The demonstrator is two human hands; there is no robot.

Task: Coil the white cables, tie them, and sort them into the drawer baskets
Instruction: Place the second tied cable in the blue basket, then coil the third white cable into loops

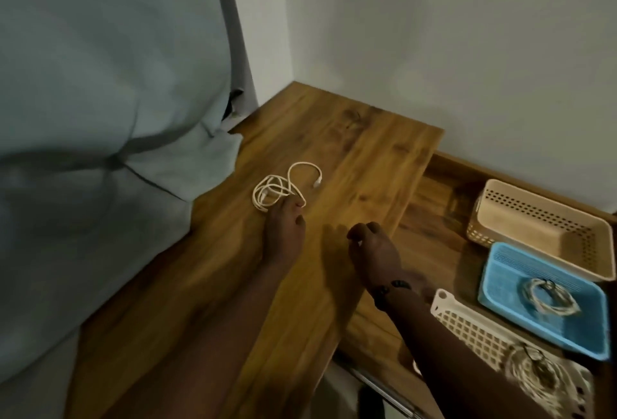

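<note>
Two coiled cables already lie in the drawer, one in the blue basket (500,288) and one in the white basket (467,328); the beige basket (500,198) has none. One white cable (280,189) lies loose near the counter's (367,151) far edge. The left hand (285,235) touches it with its fingertips, not closed round it; the right hand (374,248) hovers, fingers curled on nothing.
</note>
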